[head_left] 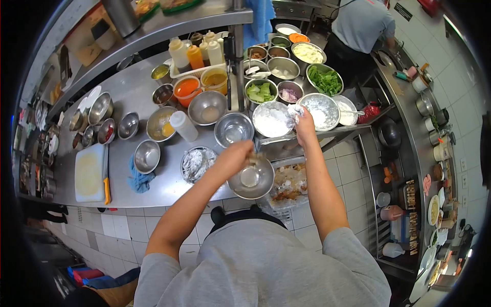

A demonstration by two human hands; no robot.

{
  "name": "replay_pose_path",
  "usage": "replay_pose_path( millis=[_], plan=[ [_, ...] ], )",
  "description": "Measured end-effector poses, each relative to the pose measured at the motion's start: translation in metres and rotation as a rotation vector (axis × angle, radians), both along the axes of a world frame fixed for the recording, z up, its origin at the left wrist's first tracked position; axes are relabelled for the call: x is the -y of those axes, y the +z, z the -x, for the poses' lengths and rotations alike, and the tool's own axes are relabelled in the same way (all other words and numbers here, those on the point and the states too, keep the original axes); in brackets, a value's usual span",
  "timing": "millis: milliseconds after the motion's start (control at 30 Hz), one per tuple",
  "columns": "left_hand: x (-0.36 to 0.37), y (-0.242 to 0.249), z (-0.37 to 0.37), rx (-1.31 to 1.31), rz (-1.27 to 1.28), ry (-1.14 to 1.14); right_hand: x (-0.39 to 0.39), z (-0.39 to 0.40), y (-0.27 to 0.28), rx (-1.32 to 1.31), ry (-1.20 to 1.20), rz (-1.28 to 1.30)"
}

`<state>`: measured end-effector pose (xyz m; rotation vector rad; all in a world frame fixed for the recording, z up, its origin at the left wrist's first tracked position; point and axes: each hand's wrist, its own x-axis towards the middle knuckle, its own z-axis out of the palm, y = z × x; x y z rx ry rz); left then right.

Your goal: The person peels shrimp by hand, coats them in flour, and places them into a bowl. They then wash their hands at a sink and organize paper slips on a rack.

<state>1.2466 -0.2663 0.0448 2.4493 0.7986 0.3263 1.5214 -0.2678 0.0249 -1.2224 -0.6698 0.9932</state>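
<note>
My right hand is raised at the edge of two bowls of white powder, the left powder bowl and the right powder bowl. Its fingers are closed and thickly coated in white; whatever is in them is hidden. Over a steel mixing bowl hangs my left hand, its fingertips blurred by motion. That bowl has a little liquid in its bottom. Left of it sits a bowl of white-coated pieces. Another steel bowl stands just beyond my left hand.
A cutting board and an orange-handled knife lie at left, beside a blue cloth. A squeeze bottle stands mid-counter. Leafy greens and other ingredient bowls fill the back. A co-worker stands at far right.
</note>
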Motion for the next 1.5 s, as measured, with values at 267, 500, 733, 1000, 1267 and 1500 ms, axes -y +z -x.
replay_pose_path(
  millis=[267, 500, 733, 1000, 1267, 1500],
  plan=[
    [-0.095, 0.035, -0.114, 0.107, -0.080, 0.064, 0.013, -0.011, -0.011, -0.152, -0.123, -0.219],
    [-0.125, -0.037, -0.138, -0.016, -0.125, -0.024, 0.005, -0.011, -0.009, -0.032, 0.035, -0.028],
    [-0.062, 0.047, -0.046, 0.340, 0.034, 0.228, -0.045, 0.015, -0.014, 1.374, 0.531, 0.640],
    [0.035, 0.029, 0.104, 0.397, 0.327, 0.456, -0.078, 0.006, -0.073, 1.553, 0.614, 0.712],
    [0.109, -0.016, 0.229, 0.446, 0.465, 0.823, -0.094, -0.007, 0.000, 1.409, 0.530, 0.501],
    [0.117, -0.010, 0.226, 0.516, 0.520, 0.826, -0.095, 0.017, -0.014, 1.534, 0.673, 0.322]
  ],
)
